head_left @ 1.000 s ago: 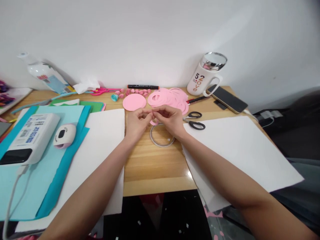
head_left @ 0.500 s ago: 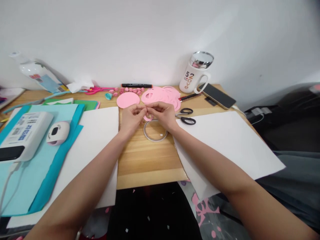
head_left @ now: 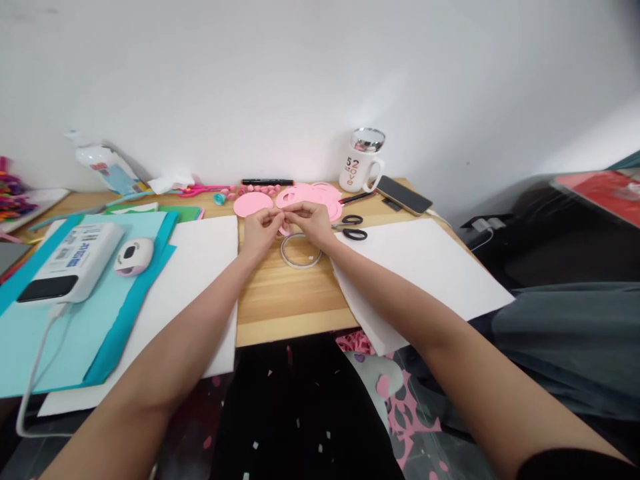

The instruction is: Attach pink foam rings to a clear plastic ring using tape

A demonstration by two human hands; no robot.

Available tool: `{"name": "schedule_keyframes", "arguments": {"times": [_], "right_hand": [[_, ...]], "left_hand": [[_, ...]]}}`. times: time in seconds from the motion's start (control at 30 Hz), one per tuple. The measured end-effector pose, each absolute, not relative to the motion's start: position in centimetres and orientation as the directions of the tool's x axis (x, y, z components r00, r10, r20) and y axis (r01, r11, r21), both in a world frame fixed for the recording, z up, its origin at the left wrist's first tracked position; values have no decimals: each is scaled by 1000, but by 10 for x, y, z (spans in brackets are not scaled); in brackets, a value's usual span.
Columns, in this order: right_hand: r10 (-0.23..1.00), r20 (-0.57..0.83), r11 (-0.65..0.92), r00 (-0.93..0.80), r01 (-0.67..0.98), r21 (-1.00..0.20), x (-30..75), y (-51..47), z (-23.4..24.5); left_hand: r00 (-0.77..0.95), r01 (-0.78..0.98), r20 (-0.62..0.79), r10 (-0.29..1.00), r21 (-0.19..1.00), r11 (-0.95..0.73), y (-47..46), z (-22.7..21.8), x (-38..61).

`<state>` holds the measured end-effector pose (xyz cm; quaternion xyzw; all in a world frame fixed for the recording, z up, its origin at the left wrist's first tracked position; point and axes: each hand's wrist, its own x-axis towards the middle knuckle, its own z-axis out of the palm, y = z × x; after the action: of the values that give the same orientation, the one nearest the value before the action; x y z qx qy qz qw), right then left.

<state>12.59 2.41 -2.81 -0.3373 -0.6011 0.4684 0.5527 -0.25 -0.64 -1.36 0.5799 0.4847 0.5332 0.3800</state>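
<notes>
My left hand (head_left: 261,233) and my right hand (head_left: 311,223) meet fingertip to fingertip above the wooden desk, both pinched closed. A bit of pink paper (head_left: 285,230) shows just below the fingertips; most of it is hidden by the fingers. Under my right hand lies a roll of narrow tape (head_left: 301,265), flat on the wood. Black-handled scissors (head_left: 355,234) rest to the right of that hand. Beyond the fingers are a pink paper disc (head_left: 253,205) and a pile of pink paper cutouts (head_left: 320,197). Several small rolled pink paper pieces (head_left: 257,191) sit behind the disc.
White sheets (head_left: 205,267) (head_left: 425,260) flank the wooden desk (head_left: 290,313). A power bank (head_left: 75,260) and a small white device (head_left: 134,257) sit on blue paper at left. At the back stand a marker (head_left: 267,182), a mug (head_left: 356,167) and a phone (head_left: 405,195).
The camera view has shifted, so the desk items appear moved and a little smaller. My hands remain pinched together in the same place over the desk.
</notes>
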Motion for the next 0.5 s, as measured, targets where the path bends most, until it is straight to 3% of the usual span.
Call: {"name": "schedule_keyframes", "arguments": {"times": [0.5], "right_hand": [[925,371,367,-85,-59,-928,129,20,13]], "left_hand": [[-11,197,334,942,925,-326,-6,20,3]]}}
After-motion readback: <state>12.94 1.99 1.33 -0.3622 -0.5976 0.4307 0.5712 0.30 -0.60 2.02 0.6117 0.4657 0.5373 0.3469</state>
